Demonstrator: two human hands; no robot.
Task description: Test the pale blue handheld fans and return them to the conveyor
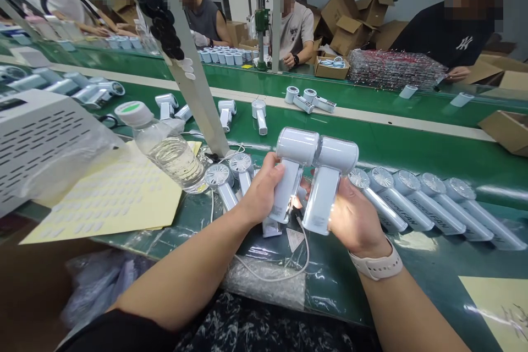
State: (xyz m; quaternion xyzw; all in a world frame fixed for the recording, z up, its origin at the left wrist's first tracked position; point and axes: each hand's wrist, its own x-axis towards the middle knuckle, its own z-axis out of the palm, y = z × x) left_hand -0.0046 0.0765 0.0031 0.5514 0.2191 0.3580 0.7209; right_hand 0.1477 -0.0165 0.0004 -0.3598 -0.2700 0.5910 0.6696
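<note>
My left hand is wrapped round the handle of a white handheld fan, held upright. My right hand, with a pale watch at the wrist, grips a second white handheld fan right beside the first; their round heads touch. A white cable runs from under the fans across the table. Two more fans lie just left of my left hand. A row of several finished fans lies to the right of my right hand.
A tilted water bottle and yellow sticker sheets lie at the left, next to a white perforated box. A slanted metal post rises ahead. Loose fans sit on the green conveyor. Several people work across it; cardboard boxes behind.
</note>
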